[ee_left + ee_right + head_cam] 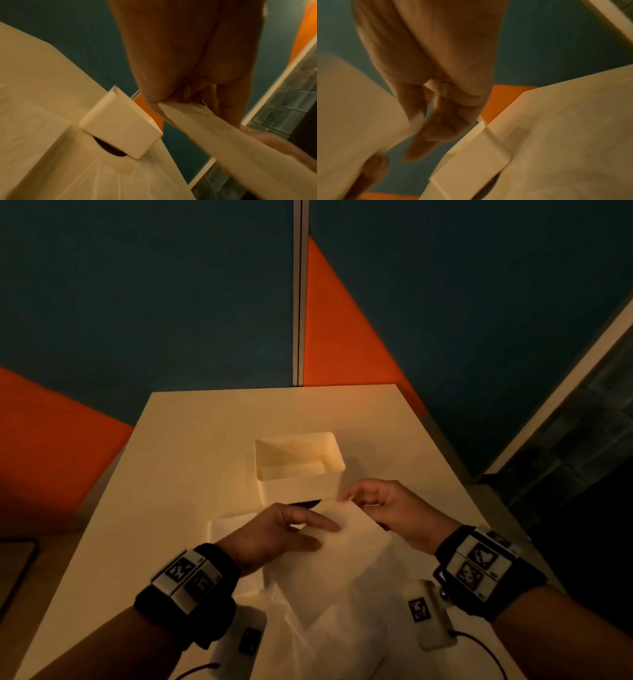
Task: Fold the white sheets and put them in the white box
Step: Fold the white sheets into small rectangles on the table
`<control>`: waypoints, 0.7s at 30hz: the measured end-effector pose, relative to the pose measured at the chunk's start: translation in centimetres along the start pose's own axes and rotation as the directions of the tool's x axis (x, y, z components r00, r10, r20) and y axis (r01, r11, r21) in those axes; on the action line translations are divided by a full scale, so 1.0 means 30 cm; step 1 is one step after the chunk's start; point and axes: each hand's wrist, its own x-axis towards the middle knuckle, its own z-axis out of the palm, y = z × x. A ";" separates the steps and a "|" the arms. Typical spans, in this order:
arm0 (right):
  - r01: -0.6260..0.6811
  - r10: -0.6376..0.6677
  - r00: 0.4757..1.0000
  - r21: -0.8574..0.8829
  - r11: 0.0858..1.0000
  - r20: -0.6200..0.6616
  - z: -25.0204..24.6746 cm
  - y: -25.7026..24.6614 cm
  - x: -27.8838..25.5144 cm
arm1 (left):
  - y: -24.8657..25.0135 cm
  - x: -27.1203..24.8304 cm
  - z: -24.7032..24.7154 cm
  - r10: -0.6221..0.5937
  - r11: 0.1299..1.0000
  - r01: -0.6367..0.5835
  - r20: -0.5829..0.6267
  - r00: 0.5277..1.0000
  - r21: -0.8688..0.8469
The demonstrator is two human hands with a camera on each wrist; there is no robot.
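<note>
The open-topped white box [298,463] stands mid-table; it also shows as the white box [120,121] and the white box [471,155] in the wrist views. Just in front of it, both hands are on a white sheet [346,553]. My left hand [322,532] lies on the sheet's left part with straight fingers and thumb. My right hand [349,498] pinches the sheet's far corner close to the box's front wall. In the left wrist view the sheet [223,135] runs under my palm. More white sheets [229,529] lie beneath my left hand.
The pale table [205,440] ends at a blue and orange wall behind. A dark flat object [308,503] peeks out under the box's front. Crinkled translucent wrapping [325,635] lies at the near edge. White devices [431,614] with cables hang below both wrists.
</note>
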 end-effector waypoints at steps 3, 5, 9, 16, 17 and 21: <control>-0.087 0.076 0.990 -0.089 0.992 -0.115 -0.067 0.062 0.017 | -0.040 -0.009 -0.049 -0.026 0.996 0.007 -0.218 0.976 -0.089; -0.148 0.106 0.976 -0.226 0.963 -0.190 -0.116 0.126 0.020 | -0.073 -0.020 -0.086 -0.048 0.993 0.006 -0.364 0.930 -0.114; -0.251 0.217 0.967 -0.631 0.734 -0.132 -0.171 0.252 0.012 | -0.160 -0.051 -0.165 -0.114 0.993 0.072 -0.524 0.844 -0.098; -0.150 0.258 0.965 -0.904 0.400 -0.045 -0.134 0.327 -0.010 | -0.348 -0.068 -0.251 -0.149 0.960 0.269 -0.670 0.727 0.080; -0.169 0.263 0.962 -0.912 0.374 -0.071 -0.133 0.333 -0.009 | -0.368 -0.070 -0.257 -0.154 0.953 0.289 -0.676 0.721 0.092; -0.228 0.312 0.941 -0.930 0.289 -0.134 -0.151 0.353 -0.006 | -0.418 -0.076 -0.272 -0.126 0.917 0.348 -0.686 0.717 0.195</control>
